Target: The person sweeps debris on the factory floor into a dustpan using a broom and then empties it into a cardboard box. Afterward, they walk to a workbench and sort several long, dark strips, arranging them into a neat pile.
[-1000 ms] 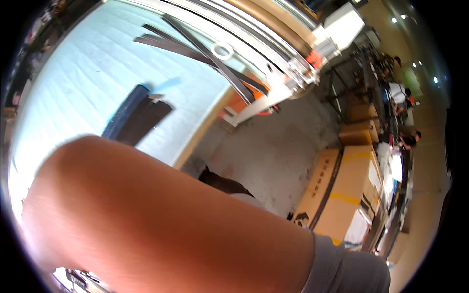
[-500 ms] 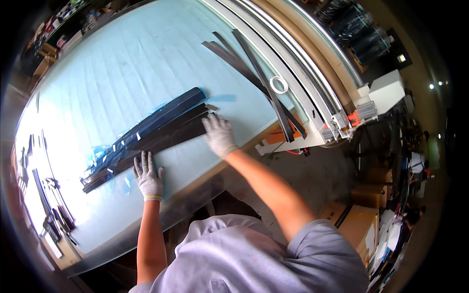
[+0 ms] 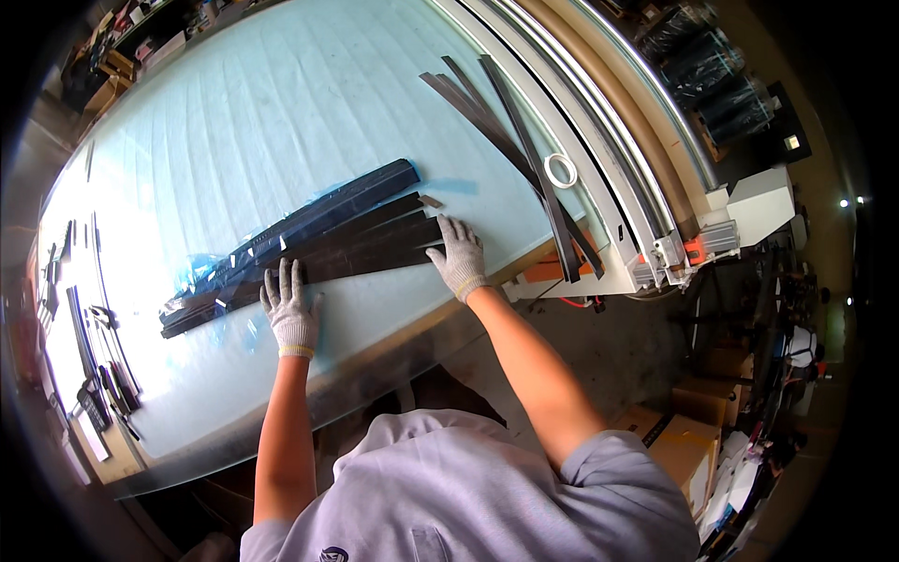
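A pile of long dark brown strips (image 3: 365, 251) lies slantwise on the pale blue tabletop (image 3: 375, 304), fanned apart at its right end. Along its far side rests a bundle of dark strips in blue plastic film (image 3: 323, 210). My left hand (image 3: 291, 314), in a pale knitted glove, lies with fingers stretched over the near edge of the pile. My right hand (image 3: 460, 258), gloved alike, touches the right ends of the strips, thumb apart from the fingers. Neither hand is closed around anything.
More dark strips (image 3: 534, 164) lie crossed at the right, beside a white ring-shaped roll (image 3: 560, 170). A long rail with a roller (image 3: 646, 169) borders the table there. Thin dark pieces and tools (image 3: 108, 375) lie at the left. Cardboard boxes (image 3: 684, 436) stand lower right.
The dark strips are more fanned out at the right end. My right hand now sits at their ends, its fingers further apart from the thumb. The whole view has shifted slightly.
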`<action>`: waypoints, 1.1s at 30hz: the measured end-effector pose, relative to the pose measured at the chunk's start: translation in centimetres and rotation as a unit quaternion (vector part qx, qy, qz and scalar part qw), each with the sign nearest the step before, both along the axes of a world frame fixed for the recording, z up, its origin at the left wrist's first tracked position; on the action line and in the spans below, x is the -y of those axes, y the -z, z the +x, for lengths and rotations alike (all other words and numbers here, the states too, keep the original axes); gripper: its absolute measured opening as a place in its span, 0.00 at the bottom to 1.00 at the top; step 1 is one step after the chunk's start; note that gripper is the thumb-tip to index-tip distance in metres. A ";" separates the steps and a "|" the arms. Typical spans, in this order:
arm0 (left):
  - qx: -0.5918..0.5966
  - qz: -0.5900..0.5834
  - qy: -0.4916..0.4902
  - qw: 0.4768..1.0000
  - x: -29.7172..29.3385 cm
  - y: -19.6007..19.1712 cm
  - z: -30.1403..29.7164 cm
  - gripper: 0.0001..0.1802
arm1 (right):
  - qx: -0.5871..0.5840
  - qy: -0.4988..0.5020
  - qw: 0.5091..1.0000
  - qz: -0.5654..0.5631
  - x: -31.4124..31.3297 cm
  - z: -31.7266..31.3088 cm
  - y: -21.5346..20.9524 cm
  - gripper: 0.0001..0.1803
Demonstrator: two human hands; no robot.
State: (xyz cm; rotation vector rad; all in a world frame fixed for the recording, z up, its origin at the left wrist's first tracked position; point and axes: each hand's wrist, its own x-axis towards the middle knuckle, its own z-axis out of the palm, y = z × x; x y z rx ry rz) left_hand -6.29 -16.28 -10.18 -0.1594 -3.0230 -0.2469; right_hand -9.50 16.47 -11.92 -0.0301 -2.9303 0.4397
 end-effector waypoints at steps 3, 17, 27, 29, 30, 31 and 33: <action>0.020 -0.020 0.008 1.000 0.3 1.0 0.5 0.40 | 0.013 0.038 0.994 -0.098 0.3 -0.2 1.6 0.34; -0.044 0.037 0.045 0.997 -0.1 0.1 1.6 0.35 | 0.092 0.068 0.860 -0.498 -2.1 4.3 2.1 0.09; -0.069 0.072 0.157 0.982 -2.0 0.5 1.3 0.26 | 0.120 -0.010 0.925 -0.359 -3.7 7.2 0.8 0.08; -0.072 0.094 0.156 0.981 -1.9 0.7 1.6 0.23 | 0.153 -0.032 0.960 -0.233 -3.3 7.8 -0.9 0.08; -0.066 0.108 0.153 0.980 -2.0 0.7 1.8 0.20 | 0.169 -0.043 0.970 -0.168 -3.0 8.1 -1.8 0.08; -0.059 0.123 0.151 0.979 -2.2 0.4 1.8 0.18 | 0.154 -0.056 0.978 -0.131 -2.9 8.5 -2.1 0.08; -0.035 0.137 0.153 0.978 -2.5 0.2 2.0 0.14 | 0.124 -0.084 0.987 -0.058 -2.6 9.5 -2.7 0.08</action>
